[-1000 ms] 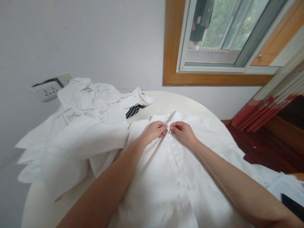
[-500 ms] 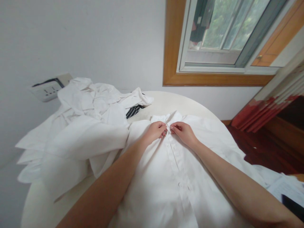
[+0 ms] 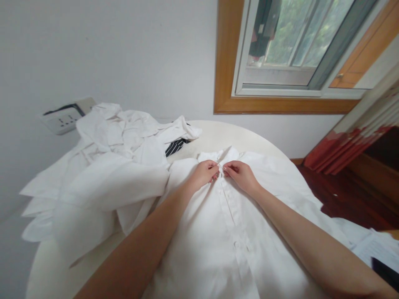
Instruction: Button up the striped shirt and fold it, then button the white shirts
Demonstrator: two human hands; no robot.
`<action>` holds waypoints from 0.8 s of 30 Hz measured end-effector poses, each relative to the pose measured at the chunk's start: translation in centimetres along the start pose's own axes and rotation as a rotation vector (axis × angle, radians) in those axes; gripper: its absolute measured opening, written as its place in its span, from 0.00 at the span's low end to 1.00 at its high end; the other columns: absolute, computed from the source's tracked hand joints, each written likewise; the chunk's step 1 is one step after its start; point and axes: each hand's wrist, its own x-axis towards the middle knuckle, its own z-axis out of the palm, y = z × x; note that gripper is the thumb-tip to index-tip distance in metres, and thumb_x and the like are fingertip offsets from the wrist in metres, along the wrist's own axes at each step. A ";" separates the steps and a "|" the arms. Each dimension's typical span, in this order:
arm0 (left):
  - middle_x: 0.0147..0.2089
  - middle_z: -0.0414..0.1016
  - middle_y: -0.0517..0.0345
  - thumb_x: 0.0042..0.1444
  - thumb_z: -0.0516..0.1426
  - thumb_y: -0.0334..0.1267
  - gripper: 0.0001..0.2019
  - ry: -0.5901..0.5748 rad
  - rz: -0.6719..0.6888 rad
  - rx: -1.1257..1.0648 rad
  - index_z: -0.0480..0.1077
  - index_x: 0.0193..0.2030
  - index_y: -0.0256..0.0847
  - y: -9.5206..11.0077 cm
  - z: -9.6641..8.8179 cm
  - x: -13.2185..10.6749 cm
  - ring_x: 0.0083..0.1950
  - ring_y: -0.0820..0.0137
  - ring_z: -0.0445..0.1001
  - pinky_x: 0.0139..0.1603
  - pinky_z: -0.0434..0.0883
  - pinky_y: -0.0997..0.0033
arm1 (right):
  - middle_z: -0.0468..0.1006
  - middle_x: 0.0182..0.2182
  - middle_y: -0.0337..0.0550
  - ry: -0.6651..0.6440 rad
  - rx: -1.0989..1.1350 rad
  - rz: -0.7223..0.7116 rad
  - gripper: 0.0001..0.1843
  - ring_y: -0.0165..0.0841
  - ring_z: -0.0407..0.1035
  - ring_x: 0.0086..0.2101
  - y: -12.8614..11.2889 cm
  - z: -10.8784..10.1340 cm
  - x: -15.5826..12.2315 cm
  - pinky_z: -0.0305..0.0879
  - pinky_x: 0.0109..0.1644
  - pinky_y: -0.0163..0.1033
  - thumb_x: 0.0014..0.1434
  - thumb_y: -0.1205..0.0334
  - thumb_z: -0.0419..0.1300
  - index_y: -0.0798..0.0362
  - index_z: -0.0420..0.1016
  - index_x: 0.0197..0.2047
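A white button-front shirt lies spread over the round table, its collar toward the wall. Near the collar, my left hand pinches one edge of the shirt's front opening. Facing it across a small gap, my right hand pinches the other edge, fingertips together. Whether a button is between the fingers is too small to tell. Lower down the front, a button shows on the placket.
White garments are heaped on the left, with black striped cloth beside them. The cream table stands against the wall, below a wood-framed window. A socket is at left, papers at lower right.
Both hands stay at the same spot near the collar, still pinching the shirt's edges. Only a very slight shift of the view shows.
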 end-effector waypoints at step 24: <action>0.44 0.68 0.53 0.59 0.52 0.32 0.09 0.280 0.573 0.544 0.69 0.45 0.40 -1.0 -0.4 -0.2 0.37 0.72 0.70 0.43 0.70 0.70 | 0.72 0.25 0.38 0.022 -0.018 0.047 0.13 0.28 0.64 0.25 -0.5 -0.2 0.3 0.61 0.31 0.34 0.55 0.57 0.56 0.55 0.75 0.39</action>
